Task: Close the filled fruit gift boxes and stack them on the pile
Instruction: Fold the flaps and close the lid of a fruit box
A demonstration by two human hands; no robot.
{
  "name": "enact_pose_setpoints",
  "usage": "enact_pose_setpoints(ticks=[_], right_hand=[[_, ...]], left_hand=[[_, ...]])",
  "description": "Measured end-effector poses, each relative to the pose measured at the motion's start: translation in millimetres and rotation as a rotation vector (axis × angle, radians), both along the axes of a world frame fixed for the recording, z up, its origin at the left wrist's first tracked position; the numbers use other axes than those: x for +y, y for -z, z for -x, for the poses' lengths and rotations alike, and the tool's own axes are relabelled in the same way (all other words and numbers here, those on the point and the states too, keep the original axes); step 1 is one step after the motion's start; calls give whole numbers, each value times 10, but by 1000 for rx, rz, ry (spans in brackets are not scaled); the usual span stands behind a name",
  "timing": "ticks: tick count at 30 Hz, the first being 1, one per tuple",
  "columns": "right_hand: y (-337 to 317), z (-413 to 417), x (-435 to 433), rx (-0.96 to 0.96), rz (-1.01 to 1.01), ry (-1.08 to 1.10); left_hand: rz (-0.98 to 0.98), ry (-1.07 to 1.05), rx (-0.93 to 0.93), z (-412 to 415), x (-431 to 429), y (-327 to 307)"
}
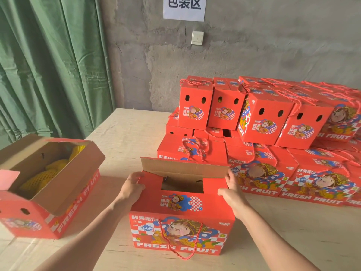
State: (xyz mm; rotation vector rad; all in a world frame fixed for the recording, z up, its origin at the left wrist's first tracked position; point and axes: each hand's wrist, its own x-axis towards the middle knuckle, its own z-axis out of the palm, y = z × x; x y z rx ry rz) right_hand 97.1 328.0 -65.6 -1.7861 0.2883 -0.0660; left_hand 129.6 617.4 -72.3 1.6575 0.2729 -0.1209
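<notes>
A red fruit gift box (pixel 182 227) with a cartoon print and "FRESH FRUIT" lettering stands on the table in front of me. Its near lid flap is folded down over the top, with a rectangular cut-out showing brown cardboard inside; the far flap (pixel 185 168) still stands up. My left hand (pixel 131 185) grips the left end of the near flap. My right hand (pixel 231 189) grips its right end. A red rope handle hangs down the front face. The pile of closed red boxes (pixel 263 130) rises at the right and behind.
A second red box (pixel 48 184) lies open at the left, with yellow net-wrapped fruit inside and its flaps spread. The light wooden table (pixel 129 133) runs back to a grey concrete wall. A green curtain hangs at the left.
</notes>
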Motion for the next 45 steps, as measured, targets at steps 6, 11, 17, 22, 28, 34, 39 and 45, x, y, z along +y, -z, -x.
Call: enact_pose_setpoints(ticks=[6, 11, 17, 22, 28, 34, 39, 45], right_hand=[[172, 143, -161, -95, 2, -127], [200, 135, -252, -102, -27, -226], [-78, 154, -417, 45, 265, -494], [-239, -133, -355, -36, 912, -524], [-234, -259, -145, -19, 1194, -733], [-218, -240, -174, -100, 1189, -762], [-198, -248, -191, -167, 1214, -769], [-226, -240, -169, -234, 1266, -783]], left_hand=[[75, 63, -66, 97, 51, 76], [-135, 63, -300, 126, 26, 77], [-152, 177, -284, 183, 70, 77], [-473, 65, -394, 87, 12, 104], [-1074, 306, -330, -89, 89, -52], [-1264, 734, -345, -296, -139, -314], [-1430, 890, -484, -404, -237, -300], [-1459, 909, -631, -438, -180, -216]])
